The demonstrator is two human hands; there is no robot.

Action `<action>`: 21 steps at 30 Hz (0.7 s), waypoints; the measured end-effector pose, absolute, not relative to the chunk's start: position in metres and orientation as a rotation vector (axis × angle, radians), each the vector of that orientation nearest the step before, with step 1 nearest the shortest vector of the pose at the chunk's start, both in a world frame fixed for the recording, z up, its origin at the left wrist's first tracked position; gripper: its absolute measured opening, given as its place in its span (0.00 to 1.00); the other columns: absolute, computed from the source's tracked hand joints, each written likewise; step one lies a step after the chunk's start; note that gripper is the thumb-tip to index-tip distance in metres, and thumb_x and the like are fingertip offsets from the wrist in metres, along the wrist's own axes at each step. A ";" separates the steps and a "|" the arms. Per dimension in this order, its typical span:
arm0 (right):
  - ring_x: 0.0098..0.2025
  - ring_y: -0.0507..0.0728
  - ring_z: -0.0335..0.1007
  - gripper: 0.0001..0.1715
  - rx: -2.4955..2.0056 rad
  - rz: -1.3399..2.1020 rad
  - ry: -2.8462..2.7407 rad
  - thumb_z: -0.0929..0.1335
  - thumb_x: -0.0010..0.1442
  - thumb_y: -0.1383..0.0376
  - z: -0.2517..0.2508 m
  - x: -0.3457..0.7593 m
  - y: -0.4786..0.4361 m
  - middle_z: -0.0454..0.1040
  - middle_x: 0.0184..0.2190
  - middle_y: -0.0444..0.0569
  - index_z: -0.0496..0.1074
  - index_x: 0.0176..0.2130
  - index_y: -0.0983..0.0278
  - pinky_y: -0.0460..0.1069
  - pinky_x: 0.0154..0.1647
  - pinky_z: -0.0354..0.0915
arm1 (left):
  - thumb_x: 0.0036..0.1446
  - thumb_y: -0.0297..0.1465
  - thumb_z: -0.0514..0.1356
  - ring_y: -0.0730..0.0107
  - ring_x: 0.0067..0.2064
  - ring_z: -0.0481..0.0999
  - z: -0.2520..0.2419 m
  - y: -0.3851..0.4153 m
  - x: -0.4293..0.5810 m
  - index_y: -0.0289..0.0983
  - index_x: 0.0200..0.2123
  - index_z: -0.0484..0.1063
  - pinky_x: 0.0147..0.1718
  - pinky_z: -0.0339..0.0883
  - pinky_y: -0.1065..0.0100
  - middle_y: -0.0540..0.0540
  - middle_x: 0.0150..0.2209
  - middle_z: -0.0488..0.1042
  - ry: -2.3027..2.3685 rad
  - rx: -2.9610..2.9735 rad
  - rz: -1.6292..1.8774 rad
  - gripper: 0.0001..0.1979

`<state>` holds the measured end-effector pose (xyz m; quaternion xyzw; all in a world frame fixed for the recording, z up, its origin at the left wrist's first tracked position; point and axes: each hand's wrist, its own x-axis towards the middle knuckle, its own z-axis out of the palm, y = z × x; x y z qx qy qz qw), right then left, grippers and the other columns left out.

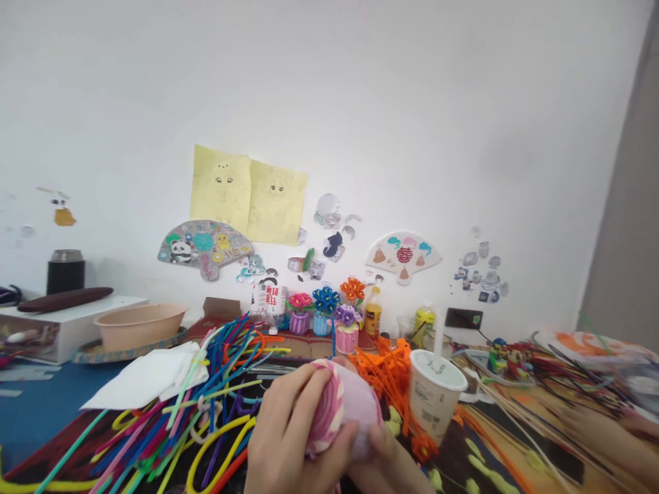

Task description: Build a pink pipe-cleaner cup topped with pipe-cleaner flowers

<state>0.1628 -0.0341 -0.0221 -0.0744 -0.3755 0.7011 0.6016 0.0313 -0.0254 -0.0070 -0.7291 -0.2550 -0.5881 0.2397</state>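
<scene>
Both my hands are closed around a small round pink-and-lilac pipe-cleaner pot (355, 405), held just above the table's near side. Its coiled pink end and twisted pink-and-cream rim face left; the side is smooth lilac. My left hand (288, 418) wraps over the coiled end, fingers on top and thumb below. From the right and underneath, my right hand (388, 460) grips the lilac side, partly hidden behind the pot. Left of my hands lies a heap of colourful pipe cleaners (149, 439). Orange pipe-cleaner pieces (384, 363) lie just beyond the pot, to the right.
A lidded cup (437, 398) with a straw stands close on the right. Flower pots (322, 324) and bottles (373, 312) line the wall. White sheets (141, 377) and a peach basin (141, 326) are left. Another person's hand (597, 432) reaches in at far right.
</scene>
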 end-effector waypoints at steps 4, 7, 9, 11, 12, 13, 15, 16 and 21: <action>0.51 0.63 0.70 0.39 -0.232 1.640 -0.887 0.75 0.46 0.55 -0.025 0.163 -0.031 0.75 0.50 0.54 0.67 0.55 0.62 0.56 0.49 0.67 | 0.57 0.35 0.60 0.61 0.47 0.72 -0.008 -0.025 0.029 0.30 0.50 0.67 0.45 0.69 0.65 0.36 0.45 0.71 -0.759 -1.994 -1.593 0.20; 0.48 0.64 0.72 0.35 -0.306 1.672 -0.847 0.71 0.51 0.49 -0.028 0.164 -0.027 0.77 0.46 0.56 0.70 0.52 0.66 0.55 0.43 0.70 | 0.57 0.37 0.60 0.62 0.46 0.72 -0.007 -0.026 0.030 0.33 0.50 0.67 0.45 0.69 0.67 0.38 0.45 0.70 -0.724 -2.018 -1.554 0.20; 0.46 0.63 0.73 0.33 -0.336 1.683 -0.835 0.69 0.52 0.48 -0.030 0.165 -0.026 0.79 0.42 0.56 0.71 0.51 0.66 0.55 0.41 0.71 | 0.58 0.38 0.59 0.63 0.46 0.72 -0.007 -0.028 0.032 0.35 0.49 0.68 0.44 0.68 0.67 0.39 0.45 0.70 -0.731 -2.017 -1.570 0.18; 0.46 0.63 0.73 0.32 -0.359 1.703 -0.821 0.70 0.53 0.49 -0.032 0.166 -0.026 0.79 0.40 0.55 0.72 0.51 0.66 0.54 0.40 0.71 | 0.59 0.39 0.57 0.63 0.45 0.72 -0.008 -0.029 0.035 0.35 0.49 0.68 0.45 0.67 0.67 0.40 0.45 0.69 -0.754 -2.008 -1.630 0.18; 0.47 0.63 0.73 0.32 -0.370 1.720 -0.817 0.70 0.52 0.49 -0.032 0.167 -0.027 0.79 0.40 0.55 0.72 0.51 0.65 0.54 0.40 0.71 | 0.60 0.40 0.56 0.63 0.45 0.71 -0.008 -0.030 0.037 0.36 0.49 0.68 0.45 0.67 0.67 0.40 0.45 0.69 -0.767 -2.005 -1.663 0.18; 0.47 0.63 0.73 0.33 -0.376 1.738 -0.816 0.70 0.52 0.49 -0.033 0.168 -0.027 0.79 0.41 0.55 0.71 0.52 0.65 0.55 0.40 0.71 | 0.60 0.40 0.55 0.63 0.45 0.71 -0.009 -0.031 0.038 0.36 0.50 0.68 0.45 0.66 0.66 0.40 0.45 0.69 -0.776 -2.002 -1.693 0.18; 0.48 0.64 0.73 0.35 -0.378 1.765 -0.818 0.70 0.50 0.48 -0.033 0.169 -0.028 0.79 0.42 0.55 0.71 0.52 0.65 0.55 0.41 0.70 | 0.61 0.40 0.55 0.63 0.46 0.71 -0.010 -0.032 0.040 0.37 0.50 0.68 0.46 0.66 0.65 0.40 0.45 0.69 -0.785 -2.003 -1.726 0.18; 0.48 0.64 0.73 0.36 -0.378 1.771 -0.821 0.70 0.50 0.47 -0.033 0.169 -0.028 0.79 0.42 0.56 0.71 0.52 0.65 0.56 0.41 0.70 | 0.61 0.39 0.56 0.62 0.46 0.71 -0.011 -0.032 0.041 0.37 0.50 0.68 0.46 0.66 0.65 0.40 0.46 0.69 -0.786 -2.005 -1.732 0.18; 0.48 0.63 0.72 0.35 -0.435 1.724 -0.876 0.70 0.51 0.47 -0.029 0.170 -0.030 0.79 0.41 0.55 0.71 0.52 0.65 0.54 0.41 0.70 | 0.60 0.38 0.56 0.62 0.46 0.70 -0.011 -0.031 0.041 0.37 0.50 0.68 0.45 0.65 0.65 0.40 0.46 0.69 -0.774 -2.007 -1.756 0.17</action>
